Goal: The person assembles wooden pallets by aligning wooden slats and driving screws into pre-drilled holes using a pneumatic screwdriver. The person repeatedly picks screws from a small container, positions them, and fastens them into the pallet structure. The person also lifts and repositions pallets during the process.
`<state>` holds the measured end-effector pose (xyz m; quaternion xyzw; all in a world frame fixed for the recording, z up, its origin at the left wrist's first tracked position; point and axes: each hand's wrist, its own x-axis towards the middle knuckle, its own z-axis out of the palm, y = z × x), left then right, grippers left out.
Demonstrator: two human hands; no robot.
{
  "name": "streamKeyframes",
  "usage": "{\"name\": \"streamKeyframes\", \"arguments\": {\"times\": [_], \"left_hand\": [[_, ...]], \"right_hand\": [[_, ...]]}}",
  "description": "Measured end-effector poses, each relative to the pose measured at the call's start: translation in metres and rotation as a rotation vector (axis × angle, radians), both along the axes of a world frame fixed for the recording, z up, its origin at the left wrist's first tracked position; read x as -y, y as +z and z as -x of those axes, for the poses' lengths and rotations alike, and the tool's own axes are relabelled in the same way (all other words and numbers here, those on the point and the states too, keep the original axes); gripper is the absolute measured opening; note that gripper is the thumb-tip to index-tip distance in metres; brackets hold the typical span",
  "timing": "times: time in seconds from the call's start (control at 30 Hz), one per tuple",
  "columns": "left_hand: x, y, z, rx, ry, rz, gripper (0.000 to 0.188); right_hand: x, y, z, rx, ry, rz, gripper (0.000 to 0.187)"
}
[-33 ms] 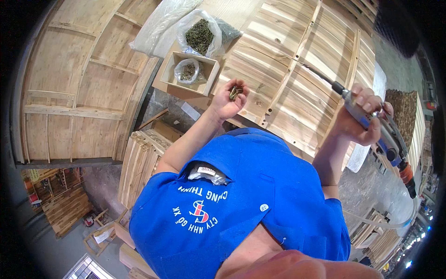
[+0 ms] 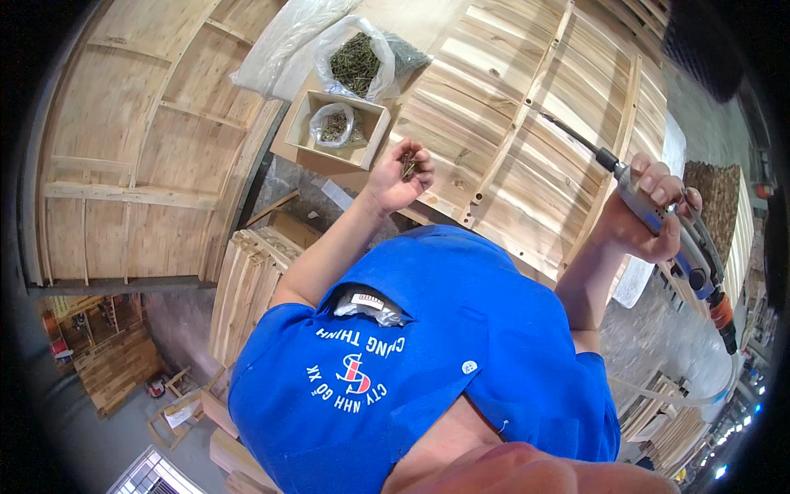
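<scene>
My left hand (image 2: 401, 176) is cupped, palm up, with its fingers curled round several small brassy screws (image 2: 409, 166). It is in front of the near left edge of a slatted wooden panel (image 2: 461, 107). On the right, my right hand (image 2: 646, 210) grips a grey and blue power screwdriver (image 2: 695, 267) with an orange-and-black end fitting. Its long dark bit (image 2: 568, 129) points up and left over the panel, and its tip is near a wooden batten (image 2: 527, 107); I cannot tell whether it touches.
Left of the panel stands a wooden box (image 2: 374, 136) holding a plastic bag of small hardware. Behind it sits a larger clear bag of screws (image 2: 355, 66). A big framed wooden panel (image 2: 148, 156) stands at far left, stacked boards (image 2: 251, 284) beside my left arm. A pale hose (image 2: 683, 399) curves at lower right.
The fingers of my left hand have curled further in over the screws. My right hand and the screwdriver have shifted slightly to the right.
</scene>
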<state>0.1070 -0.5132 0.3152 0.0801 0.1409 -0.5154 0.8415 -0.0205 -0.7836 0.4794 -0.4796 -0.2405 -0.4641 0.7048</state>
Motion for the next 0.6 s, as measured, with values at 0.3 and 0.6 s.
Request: {"name": "streamKeyframes", "arguments": {"times": [0.3, 0.6], "left_hand": [[-0.012, 0.033, -0.056, 0.069, 0.507, -0.399, 0.017], [-0.074, -0.042, -0.123, -0.116, 0.767, -0.581, 0.024]], "right_hand": [[0.015, -0.013, -0.013, -0.039, 0.014, -0.031, 0.041], [0.027, -0.02, -0.008, -0.077, 0.019, -0.027, 0.041]]}}
